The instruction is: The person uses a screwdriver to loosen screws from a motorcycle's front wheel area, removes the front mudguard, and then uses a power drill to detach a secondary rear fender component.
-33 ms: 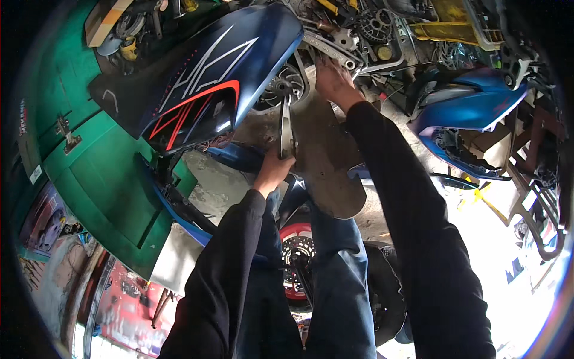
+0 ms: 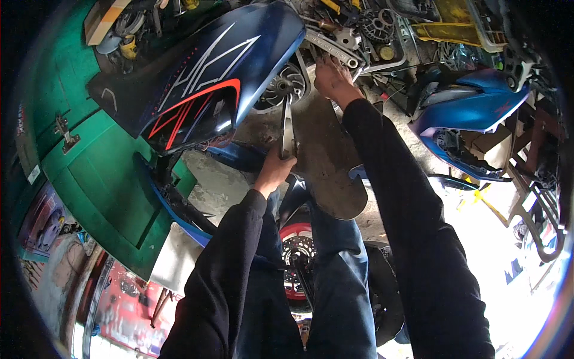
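My left hand (image 2: 277, 172) is closed round the lower end of a flat silver metal bar (image 2: 288, 130), which tapers upward. Its upper tip reaches the lower edge of a finned round metal wheel (image 2: 281, 87), set in an engine case. Farther right, my right hand (image 2: 333, 81) touches the case beside a silver metal arm (image 2: 332, 49). Its fingertips dip into a dark gap there, and whether they grip anything is hidden. A long brown seat-like pad (image 2: 332, 173) with a rounded near end lies between my forearms.
A dark blue motorcycle fairing (image 2: 221, 78) leans close on the left, in front of a green cabinet door (image 2: 107, 191). Another blue fairing (image 2: 472, 99) stands at right. Loose metal parts and a yellow crate (image 2: 445, 33) crowd the far side. A red-rimmed wheel (image 2: 297, 263) shows between my legs.
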Demonstrator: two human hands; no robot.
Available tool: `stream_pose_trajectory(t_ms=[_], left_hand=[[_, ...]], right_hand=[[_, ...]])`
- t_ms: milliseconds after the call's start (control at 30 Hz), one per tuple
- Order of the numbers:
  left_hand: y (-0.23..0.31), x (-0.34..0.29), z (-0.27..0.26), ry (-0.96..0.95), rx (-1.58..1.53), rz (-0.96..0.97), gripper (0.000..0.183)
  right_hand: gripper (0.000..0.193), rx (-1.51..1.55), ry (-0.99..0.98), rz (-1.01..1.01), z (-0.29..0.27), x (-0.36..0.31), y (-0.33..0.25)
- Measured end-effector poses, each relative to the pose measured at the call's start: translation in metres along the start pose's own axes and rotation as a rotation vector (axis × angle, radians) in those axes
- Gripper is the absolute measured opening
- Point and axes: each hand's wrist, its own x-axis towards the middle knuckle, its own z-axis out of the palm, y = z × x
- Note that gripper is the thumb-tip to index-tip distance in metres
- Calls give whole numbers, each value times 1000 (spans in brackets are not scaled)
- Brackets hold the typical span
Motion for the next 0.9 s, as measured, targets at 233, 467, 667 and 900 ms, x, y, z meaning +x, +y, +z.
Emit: stream_pose_trajectory(t_ms=[233,467,667,900], left_hand=[[-12,11,6,-66,-266,-94,35],[12,6,3,-122,-592,-232,30],[-11,-2,-4,-187,-35,352,31],[-1,-41,-1,-54,-64,179,27]], right_hand=[[25,120,353,40,54,27,36],[26,138,72,73,1,-16,2],[36,894,-418,300,-33,-100,-13],[37,1476,-479,110,-14,-171,8]])
